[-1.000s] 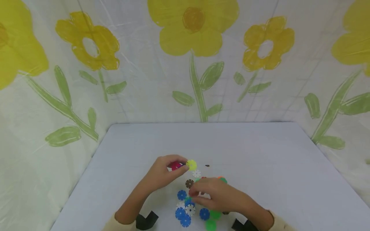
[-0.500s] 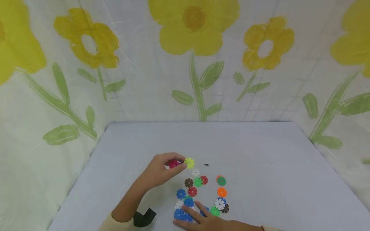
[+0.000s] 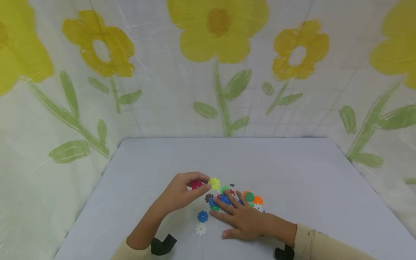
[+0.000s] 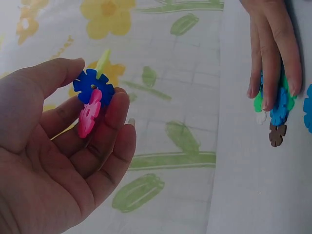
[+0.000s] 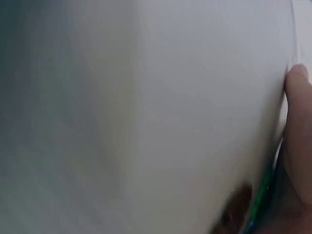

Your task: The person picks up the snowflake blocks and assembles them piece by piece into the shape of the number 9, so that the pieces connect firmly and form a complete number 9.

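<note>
My left hand pinches several interlocked plastic snowflake discs above the table. In the left wrist view these are a blue disc between thumb and fingers, a pink disc below it, and a yellow disc seen edge-on. My right hand lies palm down with spread fingers on a cluster of loose discs. Around its fingertips show a brown disc, a green disc and a blue disc; others are hidden under the hand. The right wrist view is blurred.
A blue disc and a white disc lie apart, left of the right hand. Orange disc and others sit right of the fingers. A small dark speck lies behind on the white table. A flower-printed curtain surrounds it.
My right hand has flattened, come down on the near discs and swept many of them away from me into a tighter cluster. The left hand has stayed nearly still with its joined discs.
</note>
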`<state>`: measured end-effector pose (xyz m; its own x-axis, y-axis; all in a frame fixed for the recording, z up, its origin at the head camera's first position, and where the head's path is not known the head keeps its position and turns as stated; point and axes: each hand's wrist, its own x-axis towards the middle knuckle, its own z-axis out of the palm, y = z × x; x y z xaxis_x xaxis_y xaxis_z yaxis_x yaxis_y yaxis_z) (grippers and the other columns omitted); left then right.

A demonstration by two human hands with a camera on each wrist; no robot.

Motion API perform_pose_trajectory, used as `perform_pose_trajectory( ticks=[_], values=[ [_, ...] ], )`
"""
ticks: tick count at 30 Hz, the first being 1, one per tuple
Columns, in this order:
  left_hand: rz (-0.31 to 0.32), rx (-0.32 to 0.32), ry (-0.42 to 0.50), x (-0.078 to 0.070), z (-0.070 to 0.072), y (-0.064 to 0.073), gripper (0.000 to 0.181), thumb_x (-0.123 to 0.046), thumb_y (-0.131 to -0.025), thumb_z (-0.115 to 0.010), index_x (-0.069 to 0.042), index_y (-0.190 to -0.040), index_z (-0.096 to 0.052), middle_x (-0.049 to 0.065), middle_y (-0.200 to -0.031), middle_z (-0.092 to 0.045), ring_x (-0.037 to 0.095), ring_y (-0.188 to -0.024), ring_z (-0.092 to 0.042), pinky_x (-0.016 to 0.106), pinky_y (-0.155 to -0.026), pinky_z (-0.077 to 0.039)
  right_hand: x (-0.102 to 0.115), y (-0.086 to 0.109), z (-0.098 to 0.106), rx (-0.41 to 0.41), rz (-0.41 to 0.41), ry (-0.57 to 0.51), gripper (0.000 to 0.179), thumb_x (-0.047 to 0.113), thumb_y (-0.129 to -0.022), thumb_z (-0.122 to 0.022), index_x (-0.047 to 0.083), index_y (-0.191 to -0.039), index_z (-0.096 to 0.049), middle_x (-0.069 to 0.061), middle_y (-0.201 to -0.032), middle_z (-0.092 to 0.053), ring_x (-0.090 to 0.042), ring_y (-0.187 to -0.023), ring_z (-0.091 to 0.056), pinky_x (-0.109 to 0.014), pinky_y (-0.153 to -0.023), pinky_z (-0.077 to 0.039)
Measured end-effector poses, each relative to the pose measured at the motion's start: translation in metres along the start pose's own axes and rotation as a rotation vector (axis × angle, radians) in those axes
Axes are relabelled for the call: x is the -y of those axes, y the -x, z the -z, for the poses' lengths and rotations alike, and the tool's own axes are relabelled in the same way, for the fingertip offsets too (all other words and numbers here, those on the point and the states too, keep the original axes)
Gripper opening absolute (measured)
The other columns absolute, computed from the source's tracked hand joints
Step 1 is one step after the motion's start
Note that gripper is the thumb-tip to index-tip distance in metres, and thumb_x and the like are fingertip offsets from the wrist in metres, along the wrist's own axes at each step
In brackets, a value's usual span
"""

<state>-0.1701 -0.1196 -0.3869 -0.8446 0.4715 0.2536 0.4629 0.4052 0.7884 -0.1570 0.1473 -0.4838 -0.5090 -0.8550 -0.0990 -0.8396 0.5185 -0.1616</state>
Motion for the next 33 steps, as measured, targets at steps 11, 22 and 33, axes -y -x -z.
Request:
perform_pose_trajectory(
  ticks=[11, 22, 33],
  values=[
    [-0.022, 0.019, 0.010, -0.003, 0.006, 0.000, 0.023, -0.031, -0.096, -0.070, -0.017, -0.115, -0.072, -0.013, -0.100, -0.070, 0.010, -0.082, -0.064, 0.029, -0.071, -0.056, -0.024, -0.011, 0.052, -0.018, -0.211, -0.345, 0.057, 0.039, -0.102, -0.057, 0.024, -0.155, -0.041, -0.010, -0.162, -0.029, -0.036, -0.145, -0.029, -0.060, -0.112, -0.029],
    [-0.016, -0.042, 0.017, 0.003, 0.008, 0.001, 0.019, -0.019, -0.094, -0.072, -0.015, -0.112, -0.071, -0.007, -0.103, -0.070, 0.012, -0.088, -0.064, 0.032, -0.081, -0.057, -0.052, -0.037, 0.063, -0.072, -0.396, -0.262, 0.012, 0.003, -0.088, -0.073, 0.010, -0.096, -0.071, 0.002, -0.089, -0.065, -0.015, -0.079, -0.057, -0.036, -0.074, -0.052],
    [0.023, -0.084, 0.043, 0.000, 0.006, 0.000, 0.009, -0.024, -0.094, -0.073, -0.018, -0.100, -0.069, -0.007, -0.106, -0.070, 0.013, -0.099, -0.064, 0.034, -0.085, -0.055, -0.067, -0.041, 0.047, -0.094, -0.457, -0.491, 0.030, 0.017, -0.082, -0.085, 0.009, -0.100, -0.063, 0.000, -0.087, -0.059, -0.017, -0.079, -0.054, -0.037, -0.072, -0.050]
  ],
)
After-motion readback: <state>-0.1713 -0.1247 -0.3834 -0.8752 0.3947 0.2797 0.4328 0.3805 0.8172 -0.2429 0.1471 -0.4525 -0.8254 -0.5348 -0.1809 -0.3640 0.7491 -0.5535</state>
